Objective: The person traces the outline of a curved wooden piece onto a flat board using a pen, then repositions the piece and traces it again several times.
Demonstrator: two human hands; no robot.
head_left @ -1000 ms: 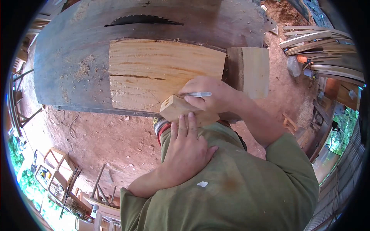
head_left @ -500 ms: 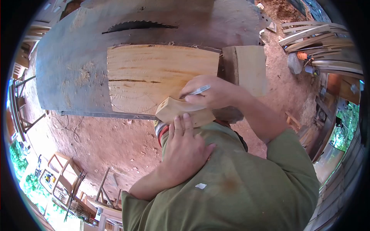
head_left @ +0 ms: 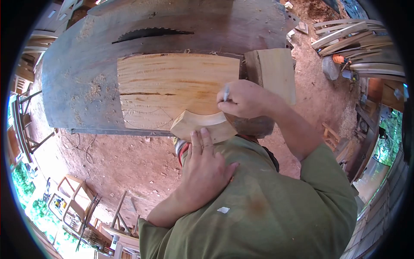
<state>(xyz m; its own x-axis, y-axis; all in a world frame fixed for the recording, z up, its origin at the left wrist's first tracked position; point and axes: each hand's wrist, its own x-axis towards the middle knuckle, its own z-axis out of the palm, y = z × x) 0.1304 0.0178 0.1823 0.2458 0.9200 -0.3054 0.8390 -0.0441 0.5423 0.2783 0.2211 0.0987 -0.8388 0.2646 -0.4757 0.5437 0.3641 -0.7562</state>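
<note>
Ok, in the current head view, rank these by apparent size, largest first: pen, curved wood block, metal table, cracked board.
1. Metal table, partly covered
2. Cracked board
3. Curved wood block, under the left hand's fingertips
4. Pen, in the right hand

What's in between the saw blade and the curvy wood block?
In the head view, first a strip of the tabletop below the saw blade, then the wide, cracked board, reaching down to the curved block.
</note>
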